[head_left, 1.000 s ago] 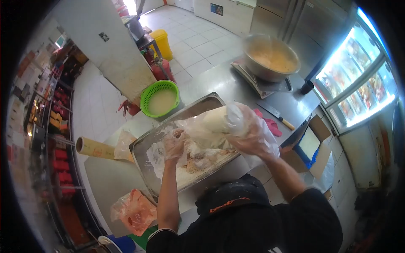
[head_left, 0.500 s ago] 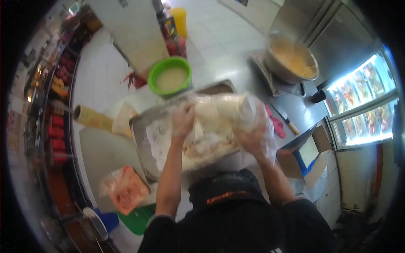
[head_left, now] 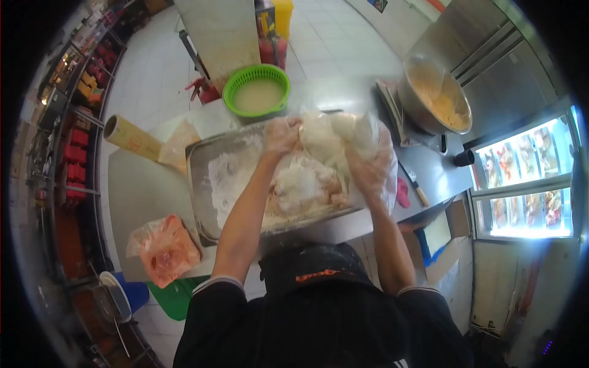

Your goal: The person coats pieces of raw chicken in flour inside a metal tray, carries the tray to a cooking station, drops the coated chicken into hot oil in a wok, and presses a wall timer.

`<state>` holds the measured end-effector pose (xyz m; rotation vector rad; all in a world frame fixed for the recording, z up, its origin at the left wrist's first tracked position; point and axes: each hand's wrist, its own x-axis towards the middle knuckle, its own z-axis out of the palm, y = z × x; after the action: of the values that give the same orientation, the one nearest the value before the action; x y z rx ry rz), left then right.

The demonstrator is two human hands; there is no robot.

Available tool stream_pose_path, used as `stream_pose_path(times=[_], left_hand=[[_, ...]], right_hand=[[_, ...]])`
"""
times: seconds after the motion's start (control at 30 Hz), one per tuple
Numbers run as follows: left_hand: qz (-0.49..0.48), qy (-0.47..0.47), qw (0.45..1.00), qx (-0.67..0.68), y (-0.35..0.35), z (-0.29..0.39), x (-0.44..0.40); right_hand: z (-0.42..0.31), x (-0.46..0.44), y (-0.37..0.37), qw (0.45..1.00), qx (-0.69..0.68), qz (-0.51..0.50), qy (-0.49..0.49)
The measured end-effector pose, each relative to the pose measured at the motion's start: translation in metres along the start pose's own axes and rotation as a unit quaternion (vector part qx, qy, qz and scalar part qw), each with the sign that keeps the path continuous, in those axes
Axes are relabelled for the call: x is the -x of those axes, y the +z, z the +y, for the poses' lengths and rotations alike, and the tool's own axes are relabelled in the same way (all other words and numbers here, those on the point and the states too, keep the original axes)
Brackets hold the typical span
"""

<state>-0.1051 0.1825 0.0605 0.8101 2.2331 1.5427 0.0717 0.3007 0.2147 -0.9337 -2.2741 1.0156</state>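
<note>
from the head view, your left hand (head_left: pixel 283 135) is curled closed, apparently on the near edge of the plastic bag (head_left: pixel 334 136); your right hand (head_left: pixel 370 173) is wrapped around its other end, some fingers hidden by plastic. the bag hangs between them above the metal tray (head_left: pixel 197 178), where white powder (head_left: pixel 228 168) lies around coated pieces (head_left: pixel 307 189). the step in hand seems to be handling the bag over the tray; the next move likely calls for a steady two-handed grip, keeping its mouth inside the rim.
</note>
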Motion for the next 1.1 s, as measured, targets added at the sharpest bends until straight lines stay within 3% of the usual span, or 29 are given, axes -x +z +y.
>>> stream_pose_path(times=[0.07, 0.17, 0.27, 0.33, 0.37, 0.4, 0.47, 0.53, 0.6, 0.7, 0.8, 0.83, 0.87, 0.9, 0.93, 0.97, 1.0, 1.03, 1.1], left_hand=[[0.049, 0.036, 0.996, -0.071, -0.015, 0.015, -0.031], [0.046, -0.041, 0.998, -0.028, -0.006, 0.001, -0.023], [0.092, 0.004, 0.994, -0.061, -0.028, 0.01, -0.041], [0.076, -0.02, 0.986, -0.149, -0.029, 0.0, -0.029], [0.041, -0.086, 0.994, -0.057, -0.034, 0.037, -0.012], [0.043, -0.082, 0.994, -0.058, -0.037, 0.033, -0.005], [0.058, -0.05, 0.987, -0.143, -0.051, 0.02, -0.006], [0.074, -0.04, 0.994, -0.074, -0.046, 0.001, 0.011], [0.024, -0.069, 0.986, -0.149, -0.047, -0.002, 0.026], [0.05, -0.057, 0.976, -0.204, -0.069, -0.003, 0.014], [-0.003, -0.094, 0.95, -0.299, -0.076, -0.016, 0.041], [-0.009, -0.078, 0.932, -0.355, -0.082, -0.014, 0.047], [0.005, -0.077, 0.952, -0.297, -0.085, -0.014, 0.054], [0.009, -0.078, 0.969, -0.234, -0.09, -0.022, 0.066], [0.023, -0.003, 0.891, -0.454, -0.075, -0.132, 0.068], [0.022, 0.028, 0.938, -0.346, -0.072, -0.132, 0.088], [-0.026, -0.017, 0.941, -0.336, -0.077, -0.137, 0.093], [-0.053, -0.021, 0.942, -0.331, -0.07, -0.129, 0.074], [-0.049, 0.013, 0.939, -0.339, -0.052, -0.113, 0.049]], right_hand=[[-0.012, 0.004, 0.003, 0.992, -0.014, 0.076, -0.099], [-0.015, -0.008, 0.019, 0.999, -0.013, -0.021, -0.042], [-0.024, -0.003, 0.013, 0.991, -0.03, 0.045, -0.12], [-0.027, -0.002, 0.018, 0.995, -0.03, 0.023, -0.089], [-0.02, -0.006, 0.023, 0.998, -0.024, -0.044, -0.045], [-0.021, -0.006, 0.024, 0.997, -0.022, -0.052, -0.051], [-0.022, 0.009, 0.017, 0.991, -0.039, 0.013, -0.127], [-0.022, 0.02, 0.016, 0.991, -0.046, 0.012, -0.129], [-0.019, 0.015, 0.023, 0.994, -0.039, -0.068, -0.07], [-0.019, 0.024, 0.016, 0.989, -0.057, 0.009, -0.137], [-0.017, 0.032, 0.017, 0.991, -0.058, -0.099, -0.069], [-0.018, 0.04, 0.014, 0.989, -0.072, -0.103, -0.077], [-0.018, 0.051, 0.008, 0.987, -0.094, -0.074, -0.104], [-0.01, 0.06, 0.021, 0.98, -0.118, -0.027, -0.155], [-0.001, 0.068, 0.033, 0.969, -0.137, 0.02, -0.207], [-0.01, 0.07, 0.035, 0.975, -0.121, -0.045, -0.181], [-0.016, 0.065, 0.029, 0.976, -0.11, -0.107, -0.154], [-0.012, 0.067, 0.016, 0.982, -0.094, -0.075, -0.143], [-0.007, 0.07, 0.003, 0.954, -0.184, -0.015, -0.236]])
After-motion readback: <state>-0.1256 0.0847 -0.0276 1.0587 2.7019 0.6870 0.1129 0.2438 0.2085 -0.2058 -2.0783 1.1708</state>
